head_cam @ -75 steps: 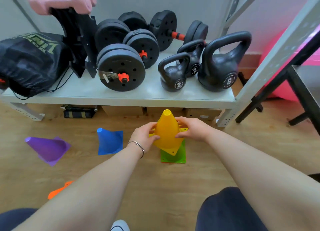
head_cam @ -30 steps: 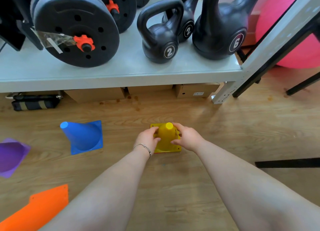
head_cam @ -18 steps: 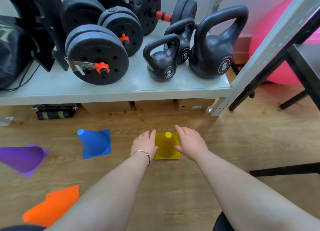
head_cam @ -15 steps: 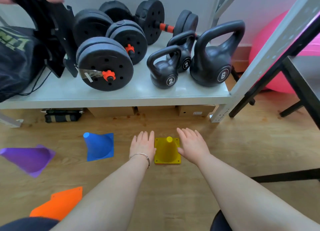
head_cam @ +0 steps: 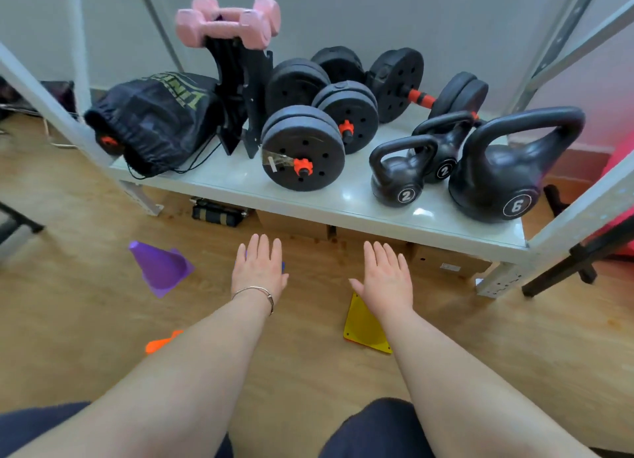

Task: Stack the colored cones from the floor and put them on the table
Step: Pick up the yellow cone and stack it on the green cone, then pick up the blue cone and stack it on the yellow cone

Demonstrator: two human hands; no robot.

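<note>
Now both hands, left (head_cam: 259,272) and right (head_cam: 386,279), hover flat and spread, empty, above the yellow cone (head_cam: 363,327).

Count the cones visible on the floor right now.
4: purple cone at left, orange cone beside the left forearm, blue cone mostly hidden behind the left hand, yellow cone under the right wrist. Others may be hidden.

The small kettlebell (head_cam: 398,179) reads "2"; the large kettlebell (head_cam: 504,179) reads "6".

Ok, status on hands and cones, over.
Left hand and right hand open, empty. Yellow cone on floor under right wrist. Purple cone tipped over left; orange cone nearer. Nothing blocking.
</note>
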